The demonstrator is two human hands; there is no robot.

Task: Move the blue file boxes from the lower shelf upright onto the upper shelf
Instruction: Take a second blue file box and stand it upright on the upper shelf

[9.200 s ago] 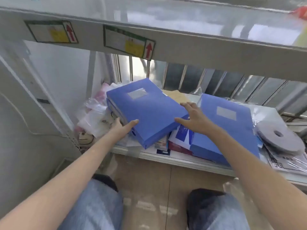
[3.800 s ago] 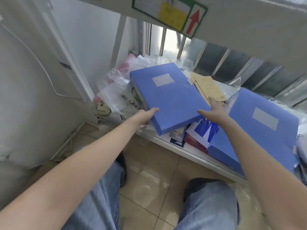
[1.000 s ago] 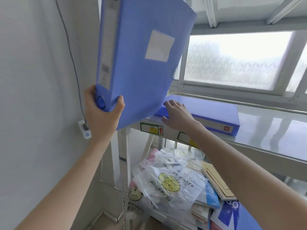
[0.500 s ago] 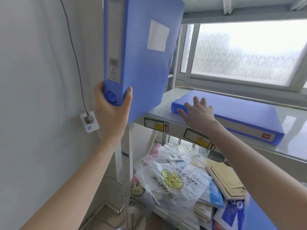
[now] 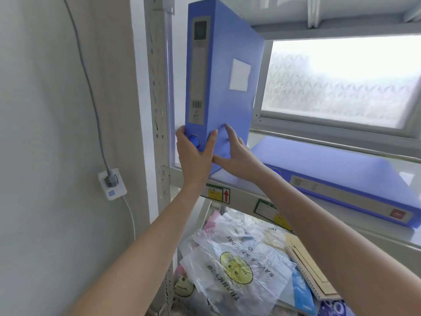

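Blue plastic fills the upper centre of the frame: 1 file box [image 5: 218, 74] stands upright at the left end of the upper shelf [image 5: 241, 182], spine toward the camera, its bottom edge at the shelf's front lip; whether it rests fully on the surface cannot be told. The left hand [image 5: 193, 153] reaches up from the lower left, forearm extended and wrist straight, and wraps the foot of the spine, thumb on the left side, fingers on the right, around the round finger hole. The right hand [image 5: 237, 156] comes in from the lower right, palm flat and fingers spread, index finger pointing up, pressed against the box's broad right face near its bottom. A 2nd blue file box [image 5: 341, 179] lies flat on the same shelf at centre right, just beside the right wrist. In the lower centre, the lower shelf carries a clear plastic bag with a yellow smiley [image 5: 237, 270] over notebooks and papers.
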